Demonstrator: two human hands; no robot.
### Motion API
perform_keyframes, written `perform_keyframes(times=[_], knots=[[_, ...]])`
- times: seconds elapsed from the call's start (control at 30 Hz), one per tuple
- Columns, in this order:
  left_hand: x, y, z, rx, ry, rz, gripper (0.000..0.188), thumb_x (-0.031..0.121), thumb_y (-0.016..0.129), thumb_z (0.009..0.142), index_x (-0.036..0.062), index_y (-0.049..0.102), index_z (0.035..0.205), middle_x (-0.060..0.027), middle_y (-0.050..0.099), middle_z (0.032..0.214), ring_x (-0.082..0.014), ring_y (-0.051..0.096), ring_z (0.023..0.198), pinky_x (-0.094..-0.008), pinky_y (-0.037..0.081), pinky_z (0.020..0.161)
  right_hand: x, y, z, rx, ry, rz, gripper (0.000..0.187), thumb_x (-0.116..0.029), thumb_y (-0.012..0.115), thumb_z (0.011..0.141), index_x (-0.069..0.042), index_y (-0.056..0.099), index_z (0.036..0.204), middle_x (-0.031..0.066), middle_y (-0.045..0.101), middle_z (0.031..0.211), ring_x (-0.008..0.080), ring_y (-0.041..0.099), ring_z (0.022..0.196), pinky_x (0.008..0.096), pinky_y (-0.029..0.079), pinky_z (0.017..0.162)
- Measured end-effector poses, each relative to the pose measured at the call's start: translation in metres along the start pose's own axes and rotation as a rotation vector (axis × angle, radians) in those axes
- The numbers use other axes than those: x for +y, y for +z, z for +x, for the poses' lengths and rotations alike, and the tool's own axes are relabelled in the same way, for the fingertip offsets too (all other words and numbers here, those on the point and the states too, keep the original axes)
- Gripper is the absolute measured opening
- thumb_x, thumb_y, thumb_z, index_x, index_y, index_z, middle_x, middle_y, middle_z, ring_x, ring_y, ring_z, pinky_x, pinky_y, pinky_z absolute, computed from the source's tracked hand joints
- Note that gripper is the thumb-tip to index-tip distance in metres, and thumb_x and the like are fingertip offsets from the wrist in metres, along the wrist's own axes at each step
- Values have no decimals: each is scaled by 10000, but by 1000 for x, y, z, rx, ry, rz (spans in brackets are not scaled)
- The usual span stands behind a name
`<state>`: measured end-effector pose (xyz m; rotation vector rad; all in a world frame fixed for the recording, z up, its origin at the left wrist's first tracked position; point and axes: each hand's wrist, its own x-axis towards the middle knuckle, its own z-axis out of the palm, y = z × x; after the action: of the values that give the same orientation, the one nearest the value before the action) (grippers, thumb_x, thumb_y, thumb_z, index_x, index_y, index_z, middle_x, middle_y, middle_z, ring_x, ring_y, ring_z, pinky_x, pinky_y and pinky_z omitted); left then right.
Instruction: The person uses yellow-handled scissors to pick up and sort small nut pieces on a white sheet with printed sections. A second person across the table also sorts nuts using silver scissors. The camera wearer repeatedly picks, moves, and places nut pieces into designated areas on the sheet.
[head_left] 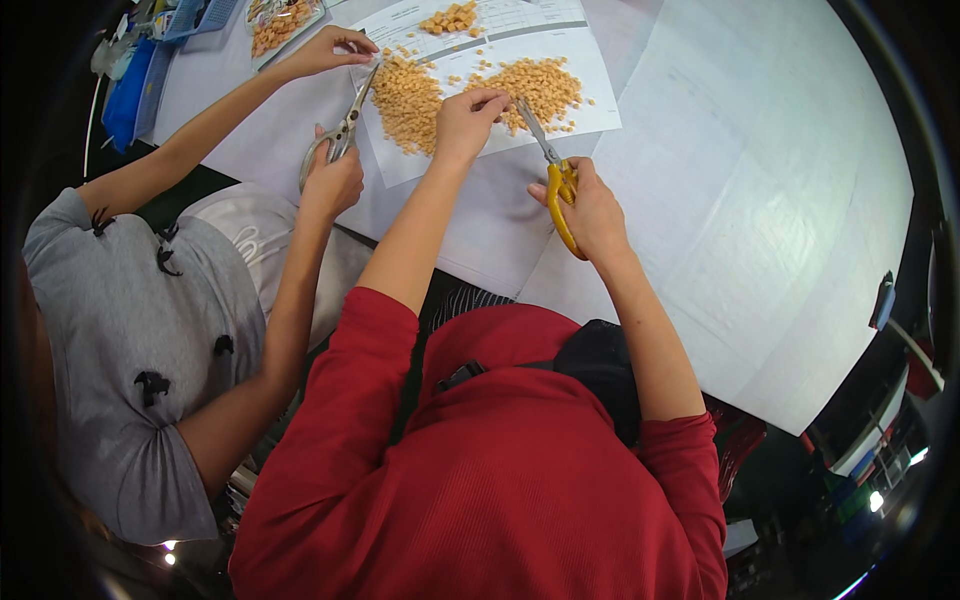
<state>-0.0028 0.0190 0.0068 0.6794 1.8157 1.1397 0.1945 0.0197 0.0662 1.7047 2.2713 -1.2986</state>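
Observation:
My right hand [596, 212] is wrapped round the yellow handles of a pair of scissors [558, 190]. Their metal blades point up and left, with the tips close to my left fingertips. With thumb and finger pinched together, my left hand [468, 122] hovers at the near edge of a pile of small orange pieces [540, 88]. Whatever sits in that pinch is too small to make out. A second pile of orange pieces [405, 105] lies just left of my left hand. Both piles rest on printed white paper sheets [597, 115].
At my left a co-worker in grey holds metal scissors [341, 137], the other hand [325, 52] over the left pile. Farther off are a small orange heap [450, 18], a clear bag of pieces [282, 27] and blue baskets [155, 80]. The white table [740, 200] extends right.

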Motion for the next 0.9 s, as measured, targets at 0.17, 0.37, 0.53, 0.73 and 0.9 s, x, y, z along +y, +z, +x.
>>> perform_keyframes(times=[0.17,0.37,0.53,0.73,0.9], knots=[[0,-4,-1,-47,32,-2,193,137,633,856,28,695,1002,-34,706,871,-70,587,720,-199,410,595,-3,0,-1,19,-28,-42,654,-550,666,779,-26,496,1131,179,638,958,334,642,862,425,506,714],[0,-3,-1,-53,6,21,207,160,638,859,25,695,1006,-38,708,871,-74,596,724,-208,417,603,-2,0,2,23,-12,-54,612,-502,703,762,-32,505,1100,171,646,930,338,645,841,432,506,690],[4,-3,10,10,38,164,198,189,655,845,43,711,966,-52,707,820,-98,624,700,-239,459,620,1,-2,7,42,9,-70,493,-389,702,784,-28,517,1064,179,656,887,349,647,804,437,501,663],[7,-20,71,354,310,561,162,195,663,813,78,722,907,-109,696,772,-228,664,697,-323,508,668,11,0,13,23,53,-30,466,-380,696,788,-29,527,1044,185,665,840,360,650,765,436,499,646],[22,-12,101,406,327,753,148,192,648,813,92,719,895,-109,702,820,-280,669,767,-350,514,696,9,-3,13,20,77,-22,504,-422,702,783,-33,524,1049,175,665,831,360,649,761,438,500,634]])
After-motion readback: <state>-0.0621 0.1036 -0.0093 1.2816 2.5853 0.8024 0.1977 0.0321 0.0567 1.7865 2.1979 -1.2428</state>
